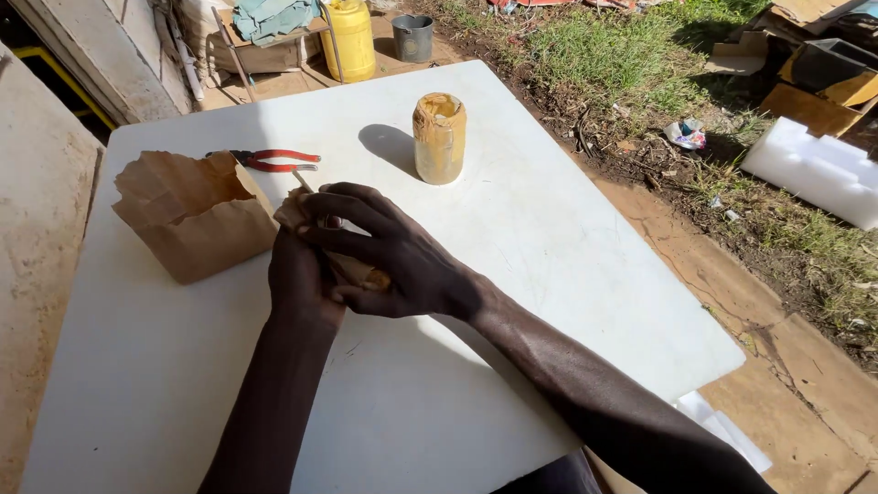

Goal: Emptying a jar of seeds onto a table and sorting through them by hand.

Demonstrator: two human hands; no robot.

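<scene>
- My right hand point(393, 252) and left hand point(302, 274), fingers pinching a small brown paper piece point(352, 267), frame centre.
- Its long axis runs upper left to lower right on the white bench point(549, 274).

Single head cam, worn by person; looks steeply down and fwd over white table point(549, 274); close on both hands at centre; yard ground at top and right edge.
</scene>
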